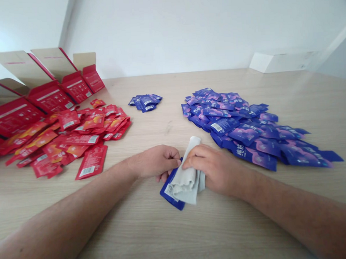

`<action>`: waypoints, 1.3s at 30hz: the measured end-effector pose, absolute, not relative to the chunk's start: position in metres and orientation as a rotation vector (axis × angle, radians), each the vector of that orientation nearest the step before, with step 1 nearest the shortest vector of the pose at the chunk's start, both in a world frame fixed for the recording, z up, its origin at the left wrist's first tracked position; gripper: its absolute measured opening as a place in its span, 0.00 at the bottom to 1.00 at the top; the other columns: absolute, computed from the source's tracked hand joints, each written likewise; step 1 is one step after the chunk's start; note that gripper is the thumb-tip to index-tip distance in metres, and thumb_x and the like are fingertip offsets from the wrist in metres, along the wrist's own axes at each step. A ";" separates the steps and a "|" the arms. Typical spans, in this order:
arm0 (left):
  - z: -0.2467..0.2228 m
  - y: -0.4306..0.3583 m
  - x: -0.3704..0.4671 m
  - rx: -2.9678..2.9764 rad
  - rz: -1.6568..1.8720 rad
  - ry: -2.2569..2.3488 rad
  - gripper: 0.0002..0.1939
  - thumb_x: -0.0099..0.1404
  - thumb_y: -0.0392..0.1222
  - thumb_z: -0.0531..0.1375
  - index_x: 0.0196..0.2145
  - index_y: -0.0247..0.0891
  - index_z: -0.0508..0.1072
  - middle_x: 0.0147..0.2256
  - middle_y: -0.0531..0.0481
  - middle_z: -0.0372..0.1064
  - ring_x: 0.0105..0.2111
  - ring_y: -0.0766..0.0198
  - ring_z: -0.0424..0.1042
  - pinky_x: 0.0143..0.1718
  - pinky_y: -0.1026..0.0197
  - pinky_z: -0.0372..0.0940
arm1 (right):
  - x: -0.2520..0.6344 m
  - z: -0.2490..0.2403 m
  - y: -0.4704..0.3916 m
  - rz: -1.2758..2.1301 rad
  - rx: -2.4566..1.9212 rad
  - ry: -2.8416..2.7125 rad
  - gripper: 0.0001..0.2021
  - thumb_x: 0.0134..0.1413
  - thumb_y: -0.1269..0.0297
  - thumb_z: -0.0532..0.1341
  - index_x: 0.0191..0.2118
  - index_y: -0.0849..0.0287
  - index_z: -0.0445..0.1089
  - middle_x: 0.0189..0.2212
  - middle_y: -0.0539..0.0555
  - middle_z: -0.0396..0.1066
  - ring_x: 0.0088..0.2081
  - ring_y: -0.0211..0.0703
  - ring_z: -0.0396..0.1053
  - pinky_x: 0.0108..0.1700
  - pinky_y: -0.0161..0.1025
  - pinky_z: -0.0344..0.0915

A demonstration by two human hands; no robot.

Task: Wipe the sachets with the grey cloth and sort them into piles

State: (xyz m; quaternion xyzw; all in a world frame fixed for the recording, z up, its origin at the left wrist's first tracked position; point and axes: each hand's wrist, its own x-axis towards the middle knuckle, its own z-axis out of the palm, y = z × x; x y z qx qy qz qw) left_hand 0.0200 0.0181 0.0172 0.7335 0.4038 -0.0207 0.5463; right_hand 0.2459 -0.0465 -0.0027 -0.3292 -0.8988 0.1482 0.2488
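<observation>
My left hand (pixel 160 163) is closed on the upper edge of a blue sachet (pixel 173 202) that has a white barcode label. In my right hand (pixel 214 166) is a folded white cloth (pixel 185 179), gripped and laid over the sachet's face, so much of the sachet is hidden. Right of my right hand spreads a large heap of blue and pink sachets (pixel 242 129). Farther off, a small pile of blue sachets (pixel 146 102) lies on the table. Beyond my left hand there is a heap of red and orange sachets (pixel 83 130).
Several red cartons (pixel 51 95) with raised flaps stand in a row along the left. A white box-like object (pixel 279 62) sits at the back right against the white wall (pixel 185 28). Everything rests on a pale wood-grain table (pixel 155 238).
</observation>
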 end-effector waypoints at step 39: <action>0.013 0.018 0.023 1.726 -0.020 0.973 0.10 0.69 0.47 0.55 0.34 0.39 0.68 0.19 0.58 0.67 0.16 0.69 0.68 0.16 0.70 0.62 | 0.228 -0.005 -0.065 0.373 -0.731 -2.516 0.11 0.64 0.68 0.62 0.50 0.58 0.75 0.44 0.57 0.73 0.48 0.50 0.67 0.53 0.48 0.66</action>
